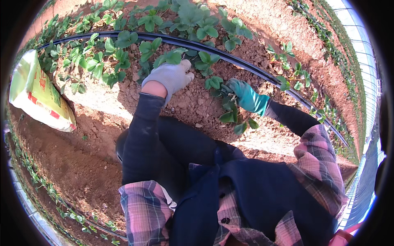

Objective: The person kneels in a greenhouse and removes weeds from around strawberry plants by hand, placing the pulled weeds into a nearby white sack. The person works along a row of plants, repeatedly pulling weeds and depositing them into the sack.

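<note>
My left hand (pixel 172 78), in a white knit glove, is low over the soil beside a leafy strawberry plant (pixel 172 57). Its fingers are partly curled, and whether anything is between them is hidden. To the right, my right hand (pixel 247 97) wears a teal glove. Its fingers are closed on the leaves and stems of a small strawberry plant (pixel 229 115), whose lower leaves hang towards me. Between the two hands lies crumbly brown soil (pixel 197 95), with another leaf cluster (pixel 213 82) near the right fingertips.
A black drip irrigation hose (pixel 227 56) curves along the raised bed just beyond my hands. More strawberry plants (pixel 189 18) grow behind it. A printed yellow-green and white bag (pixel 46 95) stands at the left. My bent knees are against the bed's near side.
</note>
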### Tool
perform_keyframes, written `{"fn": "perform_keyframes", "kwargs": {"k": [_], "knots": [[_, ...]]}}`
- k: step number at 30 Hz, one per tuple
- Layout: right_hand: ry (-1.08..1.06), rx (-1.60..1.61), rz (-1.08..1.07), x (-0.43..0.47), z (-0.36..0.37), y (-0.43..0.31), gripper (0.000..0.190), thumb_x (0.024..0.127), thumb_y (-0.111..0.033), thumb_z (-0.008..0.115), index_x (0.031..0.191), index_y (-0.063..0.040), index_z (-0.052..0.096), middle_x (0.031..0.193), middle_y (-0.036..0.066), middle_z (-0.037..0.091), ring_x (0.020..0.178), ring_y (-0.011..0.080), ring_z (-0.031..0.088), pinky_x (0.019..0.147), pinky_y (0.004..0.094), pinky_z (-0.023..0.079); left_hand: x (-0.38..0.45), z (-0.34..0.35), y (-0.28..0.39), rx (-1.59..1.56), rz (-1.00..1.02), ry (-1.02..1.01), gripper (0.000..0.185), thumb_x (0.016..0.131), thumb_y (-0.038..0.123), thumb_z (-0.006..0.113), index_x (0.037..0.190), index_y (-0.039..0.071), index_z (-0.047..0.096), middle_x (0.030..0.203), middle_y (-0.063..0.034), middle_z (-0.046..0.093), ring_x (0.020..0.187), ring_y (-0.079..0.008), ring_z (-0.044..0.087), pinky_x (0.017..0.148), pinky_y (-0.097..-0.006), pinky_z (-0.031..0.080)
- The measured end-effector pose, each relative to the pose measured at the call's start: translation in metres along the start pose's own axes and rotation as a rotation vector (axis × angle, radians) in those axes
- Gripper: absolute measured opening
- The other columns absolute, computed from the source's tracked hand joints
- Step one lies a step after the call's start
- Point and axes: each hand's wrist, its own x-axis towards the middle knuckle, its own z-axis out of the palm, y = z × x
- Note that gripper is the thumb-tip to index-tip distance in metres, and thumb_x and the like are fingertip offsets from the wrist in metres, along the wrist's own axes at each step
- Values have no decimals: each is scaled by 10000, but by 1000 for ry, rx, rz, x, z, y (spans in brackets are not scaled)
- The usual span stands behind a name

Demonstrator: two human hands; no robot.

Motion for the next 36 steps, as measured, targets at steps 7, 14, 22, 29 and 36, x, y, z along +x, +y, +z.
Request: {"fn": "perform_keyframes", "kwargs": {"k": [7, 14, 22, 29, 36], "knots": [[445, 518, 668, 20, -44, 15, 419, 950, -75, 694, 1328, -15, 523, 1045, 217, 677, 889, 241, 673, 774, 361, 530, 31, 48, 42, -190, 504, 799, 421, 949, 344, 644, 1291, 98, 654, 1318, -133, 625, 1185, -358, 589, 998, -470, 484], [87, -128, 492, 69, -89, 67, 373, 881, -161, 707, 1222, -21, 652, 940, 220, 709, 811, 374, 685, 762, 432, 556, 70, 56, 52, 131, 553, 840, 506, 938, 377, 638, 1387, 144, 617, 1389, -106, 604, 1278, -317, 535, 1070, -460, 460], [559, 393, 735, 45, -108, 164, 276, 1037, -207, 542, 955, 36, 643, 733, 95, 614, 647, 184, 536, 592, 397, 452, 122, 11, 88, 251, 139, 310, 339, 975, 423, 571, 1152, 142, 637, 1062, -137, 726, 1065, -335, 677, 953, -440, 510], [467, 368, 882, 5, -109, 129, 314, 1032, -277, 590, 1039, 30, 655, 798, 105, 661, 662, 155, 580, 633, 351, 479, 163, 19, 123, -163, 151, 333, 1022, 816, 456, 806, 1594, 68, 268, 1582, -232, 358, 1402, -406, 443, 1160, -441, 389], [1027, 562, 368, 54, -132, 123, 282, 971, -79, 631, 1238, -3, 685, 947, 22, 730, 734, 103, 610, 643, 292, 502, 154, 79, 132, 23, 480, 513, 734, 926, 439, 649, 1543, 123, 406, 1560, -212, 409, 1383, -457, 422, 1145, -532, 377]]}}
